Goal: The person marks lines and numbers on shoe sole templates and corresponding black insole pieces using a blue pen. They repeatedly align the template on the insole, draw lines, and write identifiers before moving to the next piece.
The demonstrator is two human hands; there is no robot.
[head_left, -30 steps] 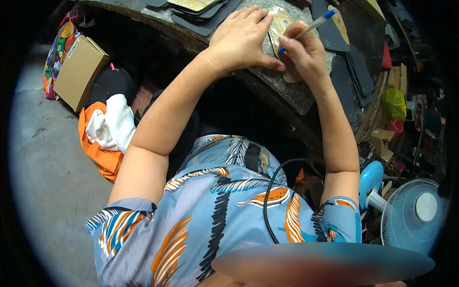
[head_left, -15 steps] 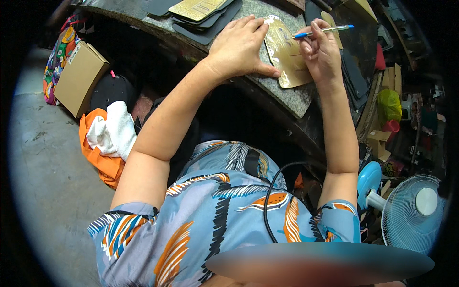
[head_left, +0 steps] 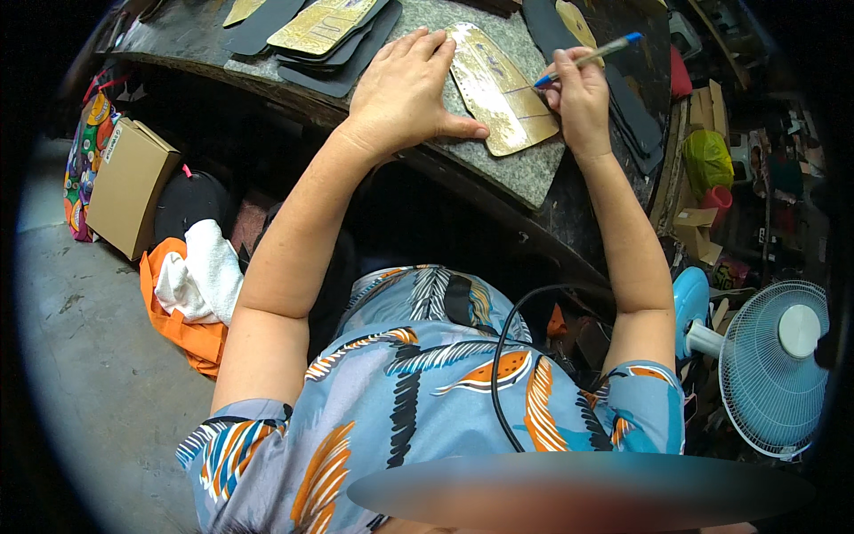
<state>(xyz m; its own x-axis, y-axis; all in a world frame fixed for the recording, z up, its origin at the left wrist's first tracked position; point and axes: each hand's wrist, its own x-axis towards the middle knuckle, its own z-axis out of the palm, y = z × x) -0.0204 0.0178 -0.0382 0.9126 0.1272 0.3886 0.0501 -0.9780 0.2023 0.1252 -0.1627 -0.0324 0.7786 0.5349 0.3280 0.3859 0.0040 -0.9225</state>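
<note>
- Since half a second ago, the right hand (head_left: 583,116) has brought the pen (head_left: 612,48) nearer the person along the gold panel (head_left: 494,98), and the pen now slants more steeply; the left hand (head_left: 396,93) has kept its place at the panel's left edge.
- The right hand is closed around the pen, clear with blue ends. Its tip is at the panel's right edge, by the end of a thin line; whether it touches cannot be told.
- The left hand grips nothing: it is spread palm down, fingertips at the panel's far left corner, thumb at the near part of the same edge.
- The gold panel lies flat on a speckled grey slab (head_left: 525,178) on the table (head_left: 173,37), between the hands. Two thin lines cross its right half.
- Left of it, a second gold panel (head_left: 320,22) sits on a stack of dark sheets (head_left: 342,82).
- To the right, more dark pieces (head_left: 633,125) lie on the table, with a small gold piece (head_left: 576,22) farther back.
- Below, at left, are a cardboard box (head_left: 129,191), a white towel (head_left: 215,276) and an orange cloth (head_left: 187,336).
- At lower right stands a fan (head_left: 769,374), with a yellow bag (head_left: 709,160) beyond it.
</note>
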